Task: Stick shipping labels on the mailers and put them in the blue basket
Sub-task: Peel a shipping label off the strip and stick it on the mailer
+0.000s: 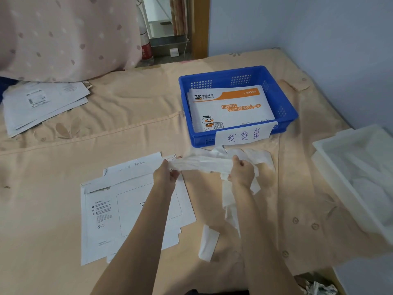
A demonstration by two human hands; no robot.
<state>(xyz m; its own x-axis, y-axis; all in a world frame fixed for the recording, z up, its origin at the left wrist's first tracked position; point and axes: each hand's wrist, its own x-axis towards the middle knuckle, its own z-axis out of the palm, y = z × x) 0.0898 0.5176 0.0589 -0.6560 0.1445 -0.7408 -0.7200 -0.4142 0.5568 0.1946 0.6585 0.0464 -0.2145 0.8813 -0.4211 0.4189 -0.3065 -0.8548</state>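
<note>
Head view looks down on a bed under a peach sheet. Both hands hold one crumpled white strip stretched between them, its long axis running left to right just in front of the blue basket. The left hand pinches the strip's left end, the right hand grips its right end. A white mailer lies flat under the left forearm, long side across. Inside the basket an orange-and-white mailer lies flat. More white scraps lie beside the right arm.
</note>
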